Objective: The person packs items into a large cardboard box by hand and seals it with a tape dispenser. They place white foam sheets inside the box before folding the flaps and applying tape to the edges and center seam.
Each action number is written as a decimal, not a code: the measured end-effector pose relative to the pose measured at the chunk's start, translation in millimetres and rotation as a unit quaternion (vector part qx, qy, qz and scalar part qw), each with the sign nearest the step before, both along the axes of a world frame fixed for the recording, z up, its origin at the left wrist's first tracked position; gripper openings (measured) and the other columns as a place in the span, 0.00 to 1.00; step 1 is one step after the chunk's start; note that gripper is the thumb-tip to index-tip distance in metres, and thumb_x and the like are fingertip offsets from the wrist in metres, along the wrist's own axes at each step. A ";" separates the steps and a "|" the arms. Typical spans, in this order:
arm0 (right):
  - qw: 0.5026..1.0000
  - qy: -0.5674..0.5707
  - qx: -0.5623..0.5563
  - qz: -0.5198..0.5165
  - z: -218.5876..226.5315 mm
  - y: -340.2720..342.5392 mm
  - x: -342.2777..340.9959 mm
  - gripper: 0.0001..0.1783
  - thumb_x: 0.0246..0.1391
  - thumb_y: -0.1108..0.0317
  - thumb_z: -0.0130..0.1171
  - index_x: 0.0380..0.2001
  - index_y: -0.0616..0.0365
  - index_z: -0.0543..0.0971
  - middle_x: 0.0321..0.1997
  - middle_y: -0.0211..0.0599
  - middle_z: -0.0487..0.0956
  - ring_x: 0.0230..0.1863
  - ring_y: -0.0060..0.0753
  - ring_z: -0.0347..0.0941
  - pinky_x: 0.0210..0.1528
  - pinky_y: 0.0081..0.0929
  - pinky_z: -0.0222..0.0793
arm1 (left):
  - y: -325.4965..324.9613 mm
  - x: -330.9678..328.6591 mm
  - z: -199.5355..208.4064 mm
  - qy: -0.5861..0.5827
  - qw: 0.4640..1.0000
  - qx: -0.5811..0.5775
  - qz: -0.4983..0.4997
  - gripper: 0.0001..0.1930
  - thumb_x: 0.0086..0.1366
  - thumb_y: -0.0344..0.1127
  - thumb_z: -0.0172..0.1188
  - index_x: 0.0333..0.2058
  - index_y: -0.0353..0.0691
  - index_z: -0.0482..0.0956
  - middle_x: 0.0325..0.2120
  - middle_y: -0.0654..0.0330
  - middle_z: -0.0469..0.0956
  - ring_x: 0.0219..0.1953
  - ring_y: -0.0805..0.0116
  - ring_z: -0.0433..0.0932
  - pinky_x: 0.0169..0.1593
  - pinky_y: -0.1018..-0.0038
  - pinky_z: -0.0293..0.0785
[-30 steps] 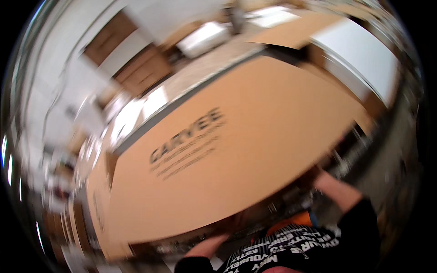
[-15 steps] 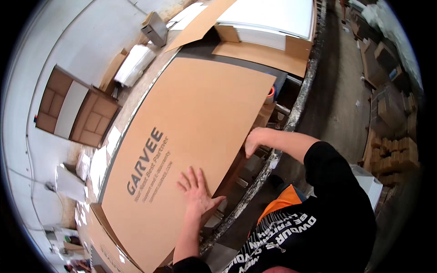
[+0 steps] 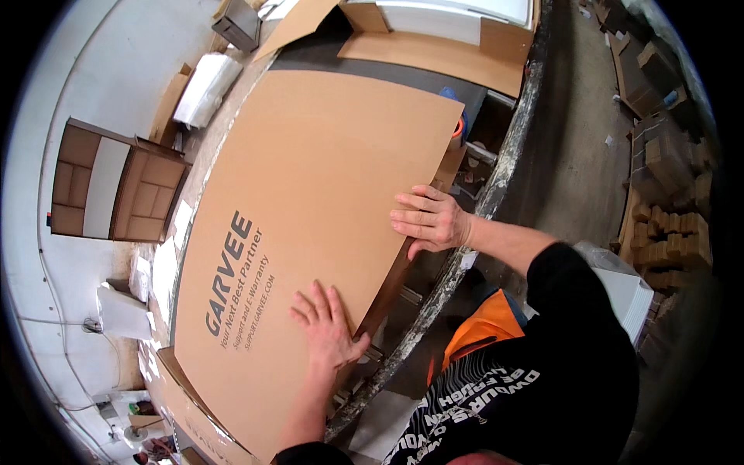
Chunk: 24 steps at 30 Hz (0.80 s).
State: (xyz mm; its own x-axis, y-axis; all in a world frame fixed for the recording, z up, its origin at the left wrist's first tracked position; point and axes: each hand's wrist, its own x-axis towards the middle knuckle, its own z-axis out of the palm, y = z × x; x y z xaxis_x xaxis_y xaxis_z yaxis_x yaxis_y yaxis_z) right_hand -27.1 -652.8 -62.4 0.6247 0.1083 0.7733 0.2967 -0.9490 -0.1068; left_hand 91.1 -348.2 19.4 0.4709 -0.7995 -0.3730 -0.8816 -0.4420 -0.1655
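A large flat brown cardboard box [image 3: 310,170] with dark printing lies before me on a dark conveyor. My left hand [image 3: 327,329] rests on its top panel near the close edge, fingers spread and pressed flat. Farther along that same edge, my right hand [image 3: 431,220] lies over the rim, its fingers stretched out on the top and its thumb down by the side. Neither hand grips anything. Just past the box's far right corner, an orange-rimmed roll of tape [image 3: 458,128] shows in part.
An open carton [image 3: 442,66] with white contents stands beyond the box. The conveyor's worn metal rail [image 3: 496,182] runs along my side. Another carton [image 3: 198,411] adjoins the box at lower left. Stacked cardboard [image 3: 670,240] lines the right, and a framed panel [image 3: 116,182] leans at the left wall.
My right hand has come up from beside the box's edge onto its top, with the fingers now laid flat. My left hand stays on the panel. The view has shifted slightly.
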 end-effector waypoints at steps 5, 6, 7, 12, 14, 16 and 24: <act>0.999 0.054 0.001 -0.004 15.8 22.5 -1.4 0.24 0.43 0.52 0.64 0.37 0.61 0.81 0.46 0.41 0.80 0.54 0.45 0.74 0.59 0.43 0.68 | -44.5 6.4 -12.7 0.026 0.995 -0.054 -0.082 0.58 0.46 0.57 0.65 0.65 0.25 0.47 0.66 0.29 0.39 0.65 0.16 0.35 0.61 0.26 0.34; 0.999 0.031 0.009 -0.014 8.6 27.3 -0.5 0.21 0.43 0.55 0.65 0.36 0.62 0.81 0.45 0.40 0.81 0.52 0.44 0.76 0.57 0.41 0.70 | -50.1 3.6 -9.7 0.036 0.995 -0.063 -0.071 0.57 0.45 0.55 0.67 0.65 0.25 0.48 0.66 0.30 0.40 0.65 0.17 0.35 0.61 0.26 0.33; 1.000 0.007 0.017 -0.024 3.0 27.6 2.0 0.19 0.43 0.58 0.65 0.35 0.62 0.81 0.44 0.40 0.82 0.51 0.42 0.77 0.55 0.39 0.72 | -52.2 3.2 -9.7 0.034 0.995 -0.060 -0.072 0.57 0.45 0.55 0.67 0.65 0.25 0.48 0.66 0.30 0.40 0.65 0.17 0.35 0.61 0.26 0.33; 0.994 -0.028 0.088 0.060 0.4 17.7 15.5 0.16 0.47 0.56 0.64 0.31 0.59 0.81 0.43 0.39 0.82 0.48 0.42 0.78 0.51 0.39 0.74 | -48.1 -2.2 -12.8 0.045 0.990 -0.114 -0.063 0.55 0.43 0.53 0.68 0.64 0.28 0.51 0.67 0.31 0.41 0.65 0.17 0.35 0.60 0.25 0.32; 0.990 -0.015 0.116 0.085 -5.7 25.7 7.1 0.18 0.49 0.53 0.62 0.31 0.59 0.81 0.43 0.40 0.82 0.48 0.43 0.77 0.52 0.42 0.73 | -37.5 -2.2 -18.0 0.048 0.988 -0.135 -0.059 0.55 0.42 0.51 0.68 0.64 0.27 0.52 0.66 0.32 0.44 0.66 0.20 0.35 0.62 0.27 0.29; 0.988 0.014 0.118 0.096 -1.1 24.5 -6.7 0.23 0.54 0.47 0.57 0.33 0.59 0.81 0.44 0.41 0.81 0.47 0.43 0.75 0.53 0.46 0.70 | -31.8 -2.8 -13.3 0.049 0.989 -0.125 -0.056 0.54 0.43 0.51 0.67 0.64 0.27 0.52 0.66 0.32 0.44 0.66 0.20 0.35 0.61 0.27 0.30; 0.977 -0.085 0.194 -0.024 -3.5 36.7 29.2 0.14 0.53 0.59 0.56 0.20 0.56 0.76 0.41 0.39 0.81 0.40 0.36 0.75 0.47 0.35 0.71 | -20.8 -2.5 -19.9 0.049 0.988 -0.136 -0.051 0.51 0.47 0.50 0.64 0.64 0.26 0.52 0.65 0.32 0.49 0.66 0.20 0.39 0.63 0.29 0.31</act>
